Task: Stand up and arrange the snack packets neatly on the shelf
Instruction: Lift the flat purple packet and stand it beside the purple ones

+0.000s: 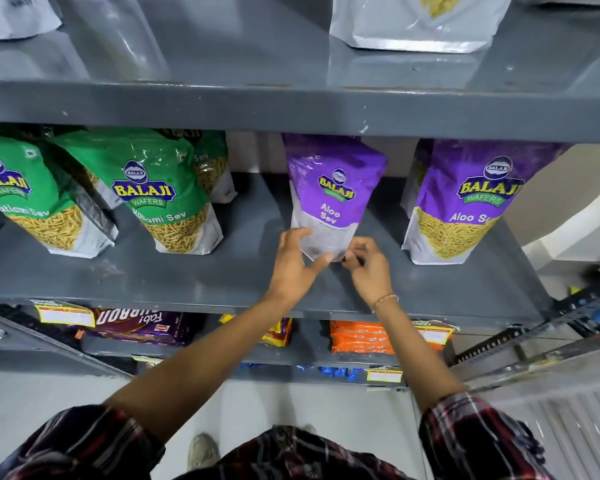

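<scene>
A purple Aloo Sev packet (335,192) stands upright in the middle of the grey metal shelf (194,271). My left hand (297,263) grips its bottom left corner, thumb under the base. My right hand (366,268) pinches its bottom right corner. To the right stands another purple Aloo Sev packet (465,202), with one more partly hidden behind it. On the left, two green Ratlami Sev packets (167,195) (32,195) stand at the front, others leaning behind them.
The upper shelf board (291,105) overhangs the packet tops; it carries silver pouches (420,22). Below sit biscuit packs (142,327) and orange packs (361,337). A slotted metal upright (534,337) runs along the right. The floor and a shoe (203,448) show below.
</scene>
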